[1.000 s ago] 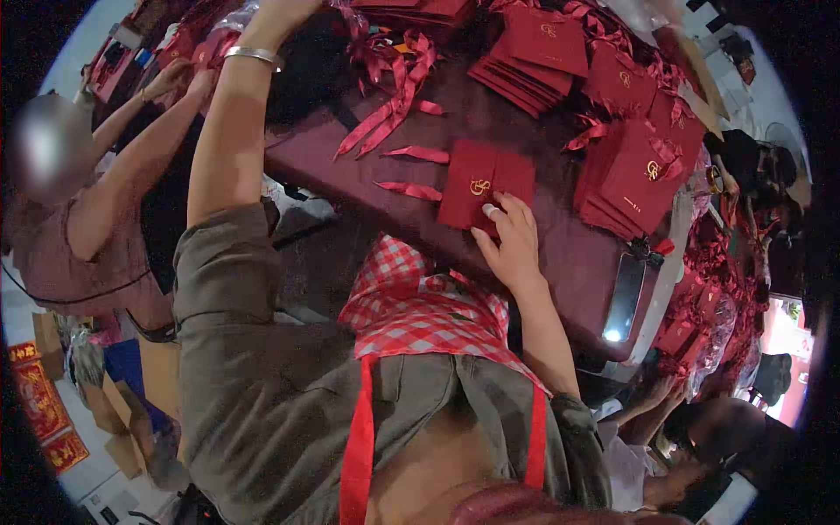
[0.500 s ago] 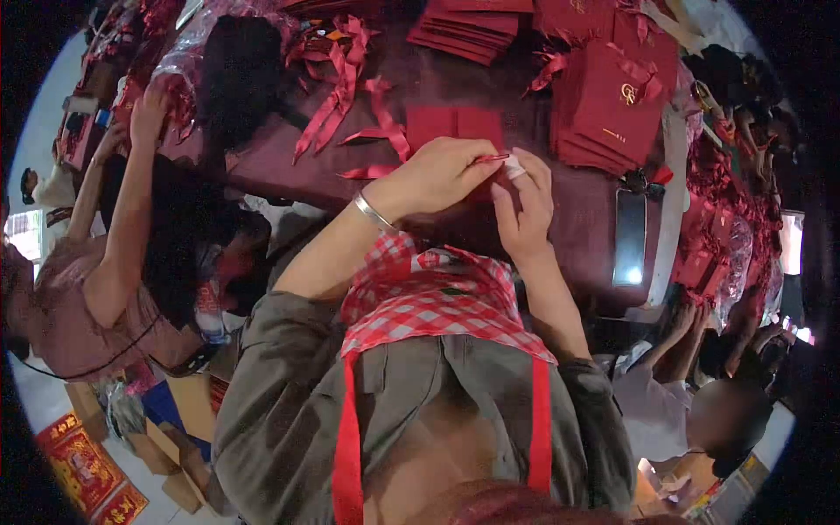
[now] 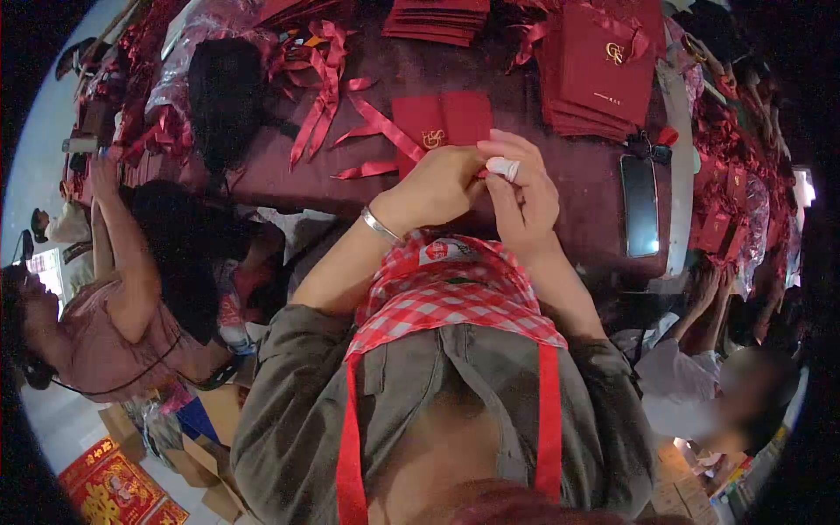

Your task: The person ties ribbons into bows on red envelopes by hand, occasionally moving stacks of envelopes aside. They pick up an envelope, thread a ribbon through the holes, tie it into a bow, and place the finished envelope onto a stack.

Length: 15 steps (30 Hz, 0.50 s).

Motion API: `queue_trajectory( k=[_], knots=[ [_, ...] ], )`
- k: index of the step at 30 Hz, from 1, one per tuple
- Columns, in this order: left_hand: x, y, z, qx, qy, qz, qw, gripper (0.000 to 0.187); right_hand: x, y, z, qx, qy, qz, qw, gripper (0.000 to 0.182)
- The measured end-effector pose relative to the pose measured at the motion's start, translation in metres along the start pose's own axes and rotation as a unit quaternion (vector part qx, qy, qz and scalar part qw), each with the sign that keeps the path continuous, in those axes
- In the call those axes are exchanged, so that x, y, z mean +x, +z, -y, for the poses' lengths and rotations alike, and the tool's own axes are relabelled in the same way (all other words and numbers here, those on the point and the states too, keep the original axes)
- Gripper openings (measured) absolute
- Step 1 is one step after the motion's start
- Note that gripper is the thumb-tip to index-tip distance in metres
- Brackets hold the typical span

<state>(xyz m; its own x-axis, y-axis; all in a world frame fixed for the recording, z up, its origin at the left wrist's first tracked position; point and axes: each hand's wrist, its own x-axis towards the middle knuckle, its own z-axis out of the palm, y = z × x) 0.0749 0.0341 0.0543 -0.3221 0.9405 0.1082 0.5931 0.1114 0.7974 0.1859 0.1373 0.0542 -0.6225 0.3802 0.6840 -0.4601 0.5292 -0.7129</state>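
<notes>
My left hand [image 3: 437,185], with a silver bangle at the wrist, is closed in a pinch just over the table's near side. My right hand [image 3: 525,188] meets it fingertip to fingertip, white tape wrapped round one finger. Between the fingertips shows a small bit of red ribbon [image 3: 480,174], mostly hidden by the fingers. Beneath and beyond the hands lies a dark red paper bag [image 3: 464,112] with a gold emblem, partly covered by my left hand. Loose red ribbons [image 3: 381,122] lie just left of the bag.
Stacks of red bags [image 3: 604,79] stand at the back right, with another stack [image 3: 435,22] at the back middle. A phone [image 3: 640,206] lies by the table's right edge. A black bundle [image 3: 225,101] sits at left. Other people work on both sides.
My hands have drawn closer together, and less of the red ribbon shows between them. The camera view has shifted slightly, and the bag's gold emblem is now visible.
</notes>
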Motion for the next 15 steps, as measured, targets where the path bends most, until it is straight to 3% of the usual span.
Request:
queue_trajectory(
  k=[2,3,5,7,9,12,13,15],
  knots=[
    [0.007,0.000,0.008,-0.002,0.228,-0.051,0.972,0.022,-0.001,0.007,0.023,0.129,0.082,-0.036,0.988,0.007],
    [0.004,-0.002,0.016,0.015,0.132,-0.020,0.991,0.023,0.003,-0.001,0.036,0.149,0.099,0.025,0.984,0.006],
    [0.007,-0.007,0.027,0.099,0.066,-0.056,0.991,0.024,0.010,-0.023,0.064,0.141,0.140,0.132,0.971,0.010],
    [0.004,-0.017,0.047,0.142,0.065,-0.160,0.975,0.025,0.014,-0.043,0.082,0.073,0.002,0.087,0.994,0.012],
    [-0.003,-0.029,0.063,0.158,0.031,-0.262,0.952,0.028,0.016,-0.066,0.081,0.010,-0.031,-0.013,0.999,0.016],
    [-0.019,-0.043,0.084,0.058,-0.185,-0.284,0.939,0.033,0.039,-0.061,0.074,-0.142,0.019,-0.081,0.986,0.017],
    [-0.023,-0.043,0.090,0.058,-0.184,-0.283,0.939,0.033,0.049,-0.057,0.060,-0.186,-0.027,-0.026,0.982,0.014],
    [-0.028,-0.040,0.107,-0.100,-0.140,-0.315,0.933,0.038,0.046,-0.045,0.019,-0.183,-0.048,0.038,0.981,0.014]
  ],
)
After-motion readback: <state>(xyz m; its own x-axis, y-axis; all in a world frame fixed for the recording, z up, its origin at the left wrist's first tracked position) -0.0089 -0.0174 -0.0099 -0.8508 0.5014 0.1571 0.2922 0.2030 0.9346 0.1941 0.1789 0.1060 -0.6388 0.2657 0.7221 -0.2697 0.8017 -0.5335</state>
